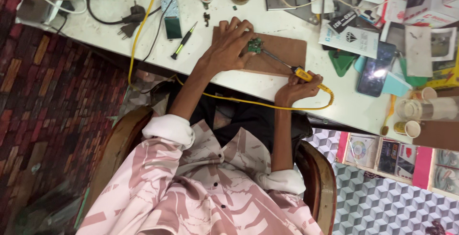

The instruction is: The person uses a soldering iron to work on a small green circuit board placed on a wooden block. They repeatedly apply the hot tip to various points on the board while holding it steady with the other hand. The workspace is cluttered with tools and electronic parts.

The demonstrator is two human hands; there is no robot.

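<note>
Left hand pinned the small green circuit board on the brown mat near the tabletop's front edge. Right hand gripped the yellow soldering iron, shaft running diagonally up-left w/ its tip at the board.

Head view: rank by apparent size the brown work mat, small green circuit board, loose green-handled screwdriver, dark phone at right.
1. brown work mat, partly covered by the left hand
2. dark phone
3. green-handled screwdriver, thin but nearly as long as the phone
4. green circuit board, clearly smallest
</note>
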